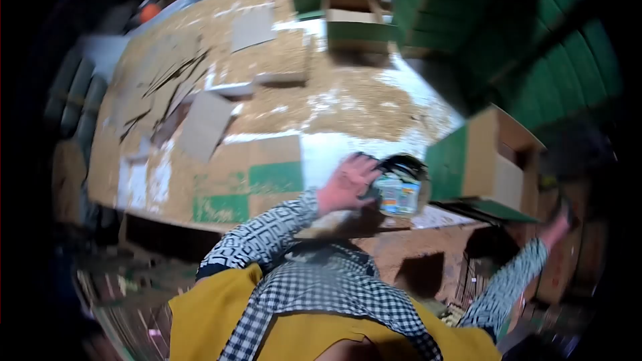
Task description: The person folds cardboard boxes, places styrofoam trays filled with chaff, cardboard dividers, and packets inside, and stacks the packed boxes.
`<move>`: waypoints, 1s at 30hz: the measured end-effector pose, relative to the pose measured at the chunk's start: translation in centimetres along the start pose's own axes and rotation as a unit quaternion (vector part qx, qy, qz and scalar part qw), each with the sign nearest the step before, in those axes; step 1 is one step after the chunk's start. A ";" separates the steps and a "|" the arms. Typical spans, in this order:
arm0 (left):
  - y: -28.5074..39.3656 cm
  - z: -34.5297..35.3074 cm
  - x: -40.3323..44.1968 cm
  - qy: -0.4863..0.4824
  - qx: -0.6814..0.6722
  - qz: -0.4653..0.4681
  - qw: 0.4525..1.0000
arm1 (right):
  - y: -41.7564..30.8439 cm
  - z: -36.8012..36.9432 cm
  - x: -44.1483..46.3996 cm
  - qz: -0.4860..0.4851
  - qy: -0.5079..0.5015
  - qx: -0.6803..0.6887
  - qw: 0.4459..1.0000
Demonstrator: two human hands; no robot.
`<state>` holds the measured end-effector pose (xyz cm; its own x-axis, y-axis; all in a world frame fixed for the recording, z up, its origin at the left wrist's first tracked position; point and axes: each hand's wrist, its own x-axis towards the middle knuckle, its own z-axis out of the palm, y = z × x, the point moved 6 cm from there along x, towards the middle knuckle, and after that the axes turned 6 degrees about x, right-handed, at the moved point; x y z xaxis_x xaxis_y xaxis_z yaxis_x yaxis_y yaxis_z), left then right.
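My left hand (349, 182) reaches over the table's front part, its fingers spread against the left side of a round container (399, 195) with a pale blue label and a dark rim. Stretched far out to the right is my right hand (558, 224), blurred and dim, beside the open cardboard box (479, 154) with green sides; what it holds, if anything, cannot be made out. The container stands between my left hand and that box.
A sawdust-strewn table (361, 103) carries flat cardboard pieces (206, 125), dark thin strips (175, 75) and a green-printed cardboard sheet (274, 174). Another open box (359, 35) stands at the back. Green stacked boxes (445, 7) rise at the right.
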<state>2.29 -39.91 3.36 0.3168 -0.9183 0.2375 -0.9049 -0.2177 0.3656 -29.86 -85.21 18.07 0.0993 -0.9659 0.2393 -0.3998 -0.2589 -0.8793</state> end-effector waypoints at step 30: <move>-36.0 -17.0 -39.0 0.544 -0.465 -0.456 0.529 | -20.0 38.7 -50.9 0.066 -0.370 0.373 0.848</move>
<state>27.33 9.31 -3.78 0.9350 0.2720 -0.2278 0.1372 0.3151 0.9391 8.37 -31.19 7.49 0.7540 -0.6558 0.0373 0.2085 0.1850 -0.9604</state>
